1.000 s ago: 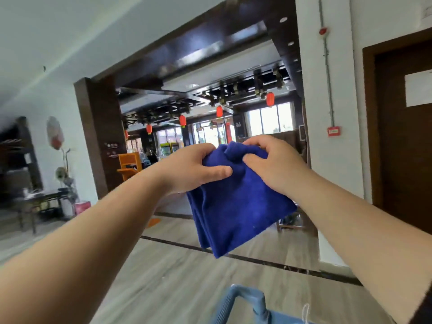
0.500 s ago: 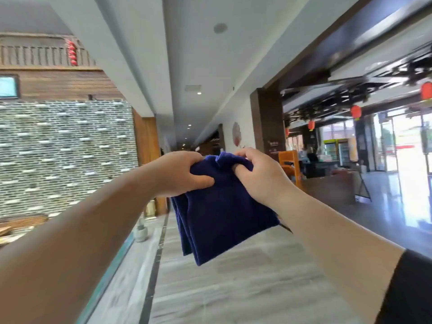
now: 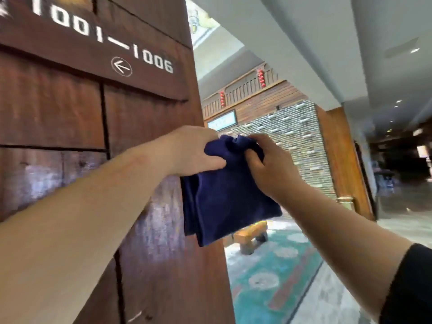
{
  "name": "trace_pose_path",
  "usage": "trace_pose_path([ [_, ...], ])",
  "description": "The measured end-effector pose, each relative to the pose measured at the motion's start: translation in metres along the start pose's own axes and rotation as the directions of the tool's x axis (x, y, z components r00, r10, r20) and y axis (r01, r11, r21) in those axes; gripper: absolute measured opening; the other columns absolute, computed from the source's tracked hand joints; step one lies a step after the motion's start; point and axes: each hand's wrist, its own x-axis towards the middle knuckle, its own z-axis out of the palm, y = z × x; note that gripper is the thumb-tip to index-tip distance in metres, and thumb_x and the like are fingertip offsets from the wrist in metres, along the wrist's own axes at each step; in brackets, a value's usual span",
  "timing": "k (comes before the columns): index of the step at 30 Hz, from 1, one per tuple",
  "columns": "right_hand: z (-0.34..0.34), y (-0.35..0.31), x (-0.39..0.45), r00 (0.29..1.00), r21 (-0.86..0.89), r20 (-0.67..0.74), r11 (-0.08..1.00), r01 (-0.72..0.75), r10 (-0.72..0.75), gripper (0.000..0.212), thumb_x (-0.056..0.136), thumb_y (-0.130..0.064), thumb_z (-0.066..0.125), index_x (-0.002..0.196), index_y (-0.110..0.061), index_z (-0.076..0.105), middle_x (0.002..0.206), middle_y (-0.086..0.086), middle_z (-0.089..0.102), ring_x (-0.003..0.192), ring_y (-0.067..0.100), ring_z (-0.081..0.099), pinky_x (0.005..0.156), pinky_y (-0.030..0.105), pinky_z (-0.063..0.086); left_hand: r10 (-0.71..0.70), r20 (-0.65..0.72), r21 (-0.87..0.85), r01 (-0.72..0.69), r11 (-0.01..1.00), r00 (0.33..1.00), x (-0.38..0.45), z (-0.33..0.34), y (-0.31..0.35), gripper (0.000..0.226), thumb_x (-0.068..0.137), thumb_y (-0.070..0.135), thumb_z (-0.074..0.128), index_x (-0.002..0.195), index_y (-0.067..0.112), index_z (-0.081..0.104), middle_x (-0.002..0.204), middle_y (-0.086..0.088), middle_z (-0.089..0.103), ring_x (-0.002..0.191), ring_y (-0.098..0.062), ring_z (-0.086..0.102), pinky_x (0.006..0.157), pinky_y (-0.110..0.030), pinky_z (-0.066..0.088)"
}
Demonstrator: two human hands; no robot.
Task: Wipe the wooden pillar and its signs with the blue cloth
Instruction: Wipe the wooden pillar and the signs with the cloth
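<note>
A dark blue cloth hangs folded at chest height, pinched along its top edge by both hands. My left hand grips its upper left corner, my right hand its upper right. The wooden pillar fills the left half of the view, very close, made of reddish-brown planks. A darker sign board crosses it near the top, with white numbers "1001–1006" and a left-pointing arrow. The cloth hangs just in front of the pillar's right edge; whether it touches the wood I cannot tell.
Right of the pillar lies a sunken green patterned floor with a low wooden bench. Behind it stands a grey brick wall and another wooden column. A corridor runs off at far right.
The view has swung left from the hallway to the pillar, which now stands right in front of me. Both hands keep the same grip on the cloth.
</note>
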Motion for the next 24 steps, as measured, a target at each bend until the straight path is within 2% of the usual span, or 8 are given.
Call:
trace_pose_path([
  [3,0.042,-0.036,0.003,0.998,0.117,-0.002,0.992,0.055,-0.055,0.026,0.091,-0.02,0.052,0.116,-0.027,0.058,0.105,-0.002,0.069,0.098,0.021,0.06,0.067,0.017,0.029,-0.059,-0.028,0.083,0.061,0.995,0.998,-0.031,-0.028,-0.038,0.028,0.078,0.043,0.066,0.073,0.023,0.047,0.067,0.011,0.049,0.064,-0.014,0.045,0.054,-0.028,0.026],
  [5,0.066,-0.056,0.005,0.996,0.16,-0.004,0.983,0.088,-0.089,0.026,0.091,-0.021,0.051,0.115,-0.028,0.058,0.1,-0.003,0.068,0.095,0.022,0.06,0.065,0.019,0.029,-0.077,-0.048,0.131,0.082,0.988,0.996,-0.049,-0.046,-0.059,0.027,0.077,0.046,0.065,0.079,0.023,0.051,0.071,0.01,0.053,0.064,-0.01,0.048,0.055,-0.026,0.032],
  [8,0.094,-0.088,0.015,0.99,0.206,-0.029,0.968,0.143,-0.14,0.023,0.092,-0.023,0.051,0.114,-0.03,0.056,0.091,-0.009,0.062,0.092,0.023,0.061,0.065,0.022,0.029,-0.06,-0.093,0.219,0.079,0.973,0.994,-0.068,-0.077,-0.089,0.028,0.078,0.048,0.064,0.087,0.023,0.055,0.081,0.007,0.058,0.074,-0.015,0.053,0.066,-0.032,0.042],
  [13,0.126,-0.151,0.039,0.977,0.27,-0.08,0.939,0.214,-0.2,0.025,0.092,-0.024,0.05,0.116,-0.024,0.048,0.101,0.006,0.066,0.094,0.035,0.06,0.069,0.032,0.036,-0.011,-0.198,0.383,0.087,0.92,0.98,-0.09,-0.132,-0.123,0.027,0.08,0.043,0.063,0.095,0.023,0.053,0.092,0.003,0.058,0.086,-0.019,0.052,0.076,-0.036,0.043],
  [17,0.144,-0.199,0.056,0.967,0.373,-0.112,0.892,0.255,-0.229,0.018,0.089,-0.021,0.052,0.097,-0.023,0.037,0.077,-0.005,0.051,0.077,0.032,0.052,0.063,0.037,0.035,-0.06,-0.243,0.468,0.172,0.867,0.968,-0.105,-0.17,-0.15,0.029,0.083,0.042,0.061,0.105,0.025,0.051,0.096,0.003,0.056,0.092,-0.019,0.052,0.083,-0.039,0.045],
  [21,0.157,-0.241,0.087,0.948,0.443,-0.182,0.839,0.315,-0.26,0.018,0.087,-0.019,0.054,0.093,-0.021,0.038,0.088,-0.002,0.052,0.077,0.026,0.046,0.066,0.037,0.035,-0.089,-0.35,0.531,0.276,0.801,0.933,-0.1,-0.212,-0.173,0.026,0.085,0.04,0.058,0.109,0.031,0.051,0.102,0.006,0.055,0.095,-0.017,0.052,0.085,-0.039,0.046],
  [24,0.16,-0.27,0.115,0.914,0.45,-0.285,0.801,0.394,-0.289,0.017,0.087,-0.014,0.052,0.102,-0.016,0.046,0.107,0.007,0.05,0.086,0.028,0.048,0.072,0.036,0.036,-0.098,-0.434,0.556,0.352,0.753,0.895,-0.087,-0.239,-0.186,0.014,0.09,0.031,0.053,0.103,0.026,0.053,0.093,0.004,0.046,0.09,-0.02,0.049,0.078,-0.037,0.043],
])
